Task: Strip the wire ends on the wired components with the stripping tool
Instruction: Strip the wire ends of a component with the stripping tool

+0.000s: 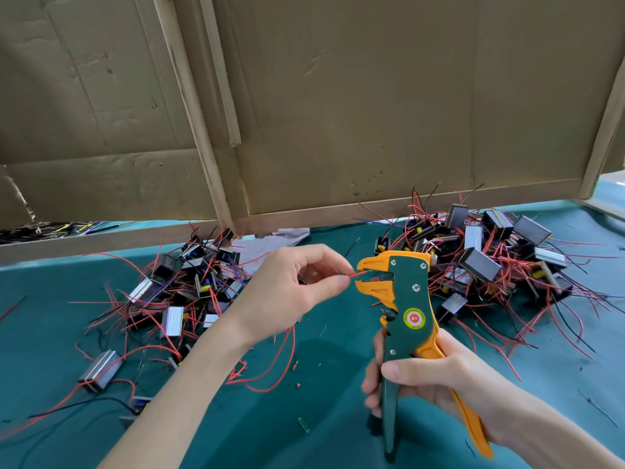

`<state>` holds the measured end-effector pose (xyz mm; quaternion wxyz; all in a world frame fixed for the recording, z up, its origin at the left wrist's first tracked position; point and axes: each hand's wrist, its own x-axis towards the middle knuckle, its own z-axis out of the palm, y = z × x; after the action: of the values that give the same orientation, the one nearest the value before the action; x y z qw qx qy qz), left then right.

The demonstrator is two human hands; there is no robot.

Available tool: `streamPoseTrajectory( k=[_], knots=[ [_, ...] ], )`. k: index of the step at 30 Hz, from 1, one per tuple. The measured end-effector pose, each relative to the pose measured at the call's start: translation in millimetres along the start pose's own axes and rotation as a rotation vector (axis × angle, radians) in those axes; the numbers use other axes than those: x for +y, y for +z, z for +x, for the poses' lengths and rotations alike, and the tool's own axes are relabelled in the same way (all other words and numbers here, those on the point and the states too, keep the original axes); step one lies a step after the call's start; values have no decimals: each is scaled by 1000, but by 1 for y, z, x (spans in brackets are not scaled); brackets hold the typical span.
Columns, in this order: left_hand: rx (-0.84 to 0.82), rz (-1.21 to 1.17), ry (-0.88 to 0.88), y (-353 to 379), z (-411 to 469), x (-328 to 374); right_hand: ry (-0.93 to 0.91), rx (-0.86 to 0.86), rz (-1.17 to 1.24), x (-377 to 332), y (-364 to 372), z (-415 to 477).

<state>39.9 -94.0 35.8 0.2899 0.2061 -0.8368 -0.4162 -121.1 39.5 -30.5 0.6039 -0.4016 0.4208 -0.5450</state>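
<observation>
My right hand [429, 377] grips the handles of a green and orange stripping tool [406, 299], held upright with its orange jaws facing left. The jaws stand apart. My left hand [297, 292] pinches a red wire [356, 274] between thumb and forefinger, and the wire's tip reaches into the jaws. The wire trails down from that hand in a red loop [284, 363] over the cloth. Two heaps of small boxy wired components lie on the cloth: one heap [189, 292] at the left and another heap [490, 258] at the right behind the tool.
A teal cloth [321, 434] covers the table. A cardboard wall in a wooden frame [338, 113] stands along the back. One loose component [101, 370] lies at the front left. Bits of stripped insulation [236, 370] litter the cloth between my arms.
</observation>
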Motion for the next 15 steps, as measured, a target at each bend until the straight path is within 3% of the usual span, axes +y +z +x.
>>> streamPoseTrajectory(
  k=[15],
  knots=[
    [-69, 28, -35, -6, -2, 4, 3, -44, -97, -5, -1, -2]
  ],
)
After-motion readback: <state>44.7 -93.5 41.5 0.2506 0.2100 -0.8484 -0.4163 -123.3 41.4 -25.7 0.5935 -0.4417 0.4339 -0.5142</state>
